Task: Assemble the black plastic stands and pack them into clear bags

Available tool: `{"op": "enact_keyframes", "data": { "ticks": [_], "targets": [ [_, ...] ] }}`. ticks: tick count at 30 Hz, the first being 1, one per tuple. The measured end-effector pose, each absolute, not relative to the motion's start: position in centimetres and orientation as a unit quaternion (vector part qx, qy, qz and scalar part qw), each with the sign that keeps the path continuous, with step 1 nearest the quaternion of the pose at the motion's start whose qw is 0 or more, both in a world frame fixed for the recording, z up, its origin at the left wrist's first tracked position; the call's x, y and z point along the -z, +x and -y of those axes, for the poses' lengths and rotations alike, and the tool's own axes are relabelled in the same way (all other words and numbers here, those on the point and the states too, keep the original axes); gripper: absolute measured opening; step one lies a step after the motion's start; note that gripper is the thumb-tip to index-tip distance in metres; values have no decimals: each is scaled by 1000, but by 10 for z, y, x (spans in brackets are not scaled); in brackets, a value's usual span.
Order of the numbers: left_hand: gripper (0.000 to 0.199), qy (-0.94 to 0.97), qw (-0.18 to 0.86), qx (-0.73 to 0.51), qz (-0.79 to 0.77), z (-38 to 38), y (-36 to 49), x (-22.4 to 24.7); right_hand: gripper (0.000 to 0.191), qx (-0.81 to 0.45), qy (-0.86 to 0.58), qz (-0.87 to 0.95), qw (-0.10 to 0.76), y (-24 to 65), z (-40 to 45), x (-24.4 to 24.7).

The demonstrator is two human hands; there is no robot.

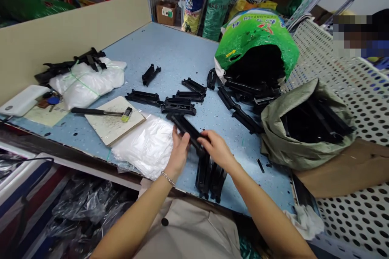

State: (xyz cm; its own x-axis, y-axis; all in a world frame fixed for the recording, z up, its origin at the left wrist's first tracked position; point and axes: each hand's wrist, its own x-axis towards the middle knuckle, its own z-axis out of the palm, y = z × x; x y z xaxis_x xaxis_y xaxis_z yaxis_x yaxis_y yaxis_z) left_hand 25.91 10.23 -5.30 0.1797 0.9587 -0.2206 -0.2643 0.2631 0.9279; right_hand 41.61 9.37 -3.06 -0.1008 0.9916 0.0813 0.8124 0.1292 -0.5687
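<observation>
A long black plastic part [189,130] is held at a slant over the blue table. My left hand [179,151] grips its left side, thumb on top. On its right end, the fingers of my right hand [216,147] are closed round the edge. Just below, more black parts [209,178] stand side by side at the table's front edge. Several loose black parts [178,106] lie beyond my hands. To the left is a stack of clear plastic bags [148,145], beside a pale board [121,127] with a hammer [97,111] across it.
A green sack [258,36] spills black parts at the back right. Nearer stands an olive sack [273,137] of black parts against a perforated white panel [364,97]. Wrapped white bundle [88,83] and white box [22,101] lie at left. A person [377,36] is at far right.
</observation>
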Motion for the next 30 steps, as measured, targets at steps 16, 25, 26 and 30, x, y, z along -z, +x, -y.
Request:
{"op": "enact_keyframes", "data": {
  "ticks": [16, 25, 26, 30],
  "targets": [
    [37, 561, 568, -381, -466, -93, 246, 13, 47, -101, -548, 807, 195, 413, -65, 17],
    [33, 659, 438, -223, -569, -107, 233, 51, 43, -92, -547, 823, 124, 391, -72, 38],
    [31, 669, 425, -204, -574, -100, 236, 55, 40, -94, -568, 806, 135, 392, -91, 38],
    [47, 719, 351, -151, -580, -70, 255, 67, 35, -49, -627, 760, 167, 388, -174, 42]
  ]
}}
